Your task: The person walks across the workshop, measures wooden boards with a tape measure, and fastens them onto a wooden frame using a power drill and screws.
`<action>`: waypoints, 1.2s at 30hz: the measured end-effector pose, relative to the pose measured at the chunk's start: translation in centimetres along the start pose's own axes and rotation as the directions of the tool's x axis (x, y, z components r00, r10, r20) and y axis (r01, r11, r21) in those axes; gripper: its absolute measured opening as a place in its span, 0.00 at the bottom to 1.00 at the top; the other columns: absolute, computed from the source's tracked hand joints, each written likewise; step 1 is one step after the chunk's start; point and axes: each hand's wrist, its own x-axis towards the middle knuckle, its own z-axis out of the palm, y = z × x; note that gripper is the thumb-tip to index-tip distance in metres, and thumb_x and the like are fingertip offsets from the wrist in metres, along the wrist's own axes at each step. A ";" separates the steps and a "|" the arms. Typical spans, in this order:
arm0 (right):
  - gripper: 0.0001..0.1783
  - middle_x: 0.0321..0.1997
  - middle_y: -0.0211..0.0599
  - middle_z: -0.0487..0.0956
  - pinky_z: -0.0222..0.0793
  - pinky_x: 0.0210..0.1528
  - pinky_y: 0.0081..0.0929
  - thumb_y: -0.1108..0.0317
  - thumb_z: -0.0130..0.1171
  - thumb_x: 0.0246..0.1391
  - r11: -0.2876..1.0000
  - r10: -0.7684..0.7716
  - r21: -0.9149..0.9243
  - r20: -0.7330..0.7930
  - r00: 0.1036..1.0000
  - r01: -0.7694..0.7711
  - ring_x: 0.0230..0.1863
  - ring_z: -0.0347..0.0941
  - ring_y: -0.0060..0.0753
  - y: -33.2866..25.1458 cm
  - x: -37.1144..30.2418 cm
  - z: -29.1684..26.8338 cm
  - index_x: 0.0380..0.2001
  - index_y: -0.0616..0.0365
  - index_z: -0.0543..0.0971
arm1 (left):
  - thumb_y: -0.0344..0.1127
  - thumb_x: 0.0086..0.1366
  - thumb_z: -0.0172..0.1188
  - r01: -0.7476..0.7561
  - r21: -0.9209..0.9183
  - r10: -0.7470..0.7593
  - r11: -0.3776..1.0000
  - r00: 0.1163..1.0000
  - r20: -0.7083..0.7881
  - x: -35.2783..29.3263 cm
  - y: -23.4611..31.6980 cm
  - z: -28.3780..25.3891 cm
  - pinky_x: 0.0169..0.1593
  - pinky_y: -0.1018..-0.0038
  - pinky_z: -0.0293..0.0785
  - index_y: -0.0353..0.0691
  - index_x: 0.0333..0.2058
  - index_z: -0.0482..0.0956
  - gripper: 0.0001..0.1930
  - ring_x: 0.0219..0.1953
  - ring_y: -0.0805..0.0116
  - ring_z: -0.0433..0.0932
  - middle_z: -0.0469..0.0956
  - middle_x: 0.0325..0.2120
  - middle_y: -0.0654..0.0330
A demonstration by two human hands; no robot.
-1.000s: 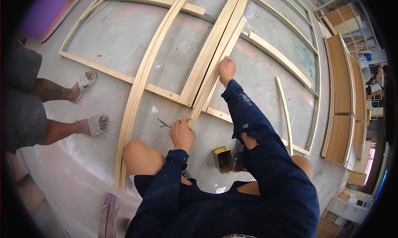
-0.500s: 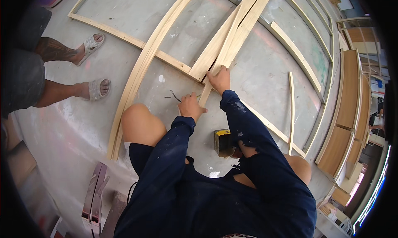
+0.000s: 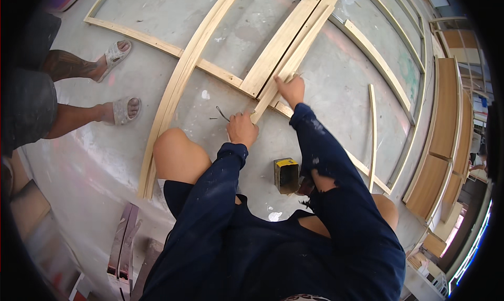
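A loose wooden strip (image 3: 310,38) slants across the wooden frame on the floor, lying over the right one of two side-by-side boards. My left hand (image 3: 242,129) is closed around the strip's near end. Farther along, my right hand (image 3: 290,89) grips the strip from its right side, thumb and fingers around it. Left of the strip lies the frame's left board (image 3: 278,46), with a dark gap along its right edge. A small dark hooked piece (image 3: 220,112) lies on the floor by my left hand.
An open yellow-and-black box (image 3: 286,176) stands between my knees. Long stacked strips (image 3: 181,83) cross the frame at left. A thin strip (image 3: 373,135) lies at right. Another person's sandalled foot (image 3: 126,110) is at left. Wooden panels (image 3: 428,183) stand at far right.
The loose strip's far end has swung to the right, off the left board and gap. My right hand has moved right with it; my left hand has shifted slightly.
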 end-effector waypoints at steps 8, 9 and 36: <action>0.19 0.24 0.31 0.77 0.66 0.27 0.21 0.57 0.58 0.56 0.723 0.044 0.613 0.418 0.907 -0.317 0.24 0.68 0.19 -1.8 -10.9 -1.9 0.39 0.64 0.80 | 0.35 0.48 0.64 -0.111 -0.224 0.094 0.968 0.992 -0.085 0.8 3.4 -3.7 0.45 0.57 0.71 0.36 0.44 0.70 0.23 0.44 0.47 0.73 0.75 0.39 0.45; 0.17 0.25 0.29 0.77 0.65 0.27 0.19 0.59 0.57 0.57 0.645 0.011 0.665 0.486 0.874 -0.378 0.24 0.67 0.17 -1.6 -11.1 -2.3 0.38 0.63 0.80 | 0.35 0.49 0.64 -0.113 -0.307 0.115 0.945 0.993 -0.012 0.7 3.7 -4.1 0.46 0.58 0.71 0.34 0.46 0.68 0.26 0.45 0.47 0.73 0.74 0.40 0.44; 0.31 0.25 0.55 0.79 0.73 0.35 0.36 0.47 0.64 0.42 0.982 0.035 -0.186 0.265 0.963 0.015 0.29 0.77 0.50 -1.4 -1.4 -1.8 0.28 0.72 0.79 | 0.31 0.52 0.49 -0.159 0.188 -0.035 0.969 0.666 0.745 -6.6 -3.8 -3.7 0.40 0.61 0.74 0.34 0.33 0.81 0.13 0.36 0.48 0.79 0.79 0.31 0.44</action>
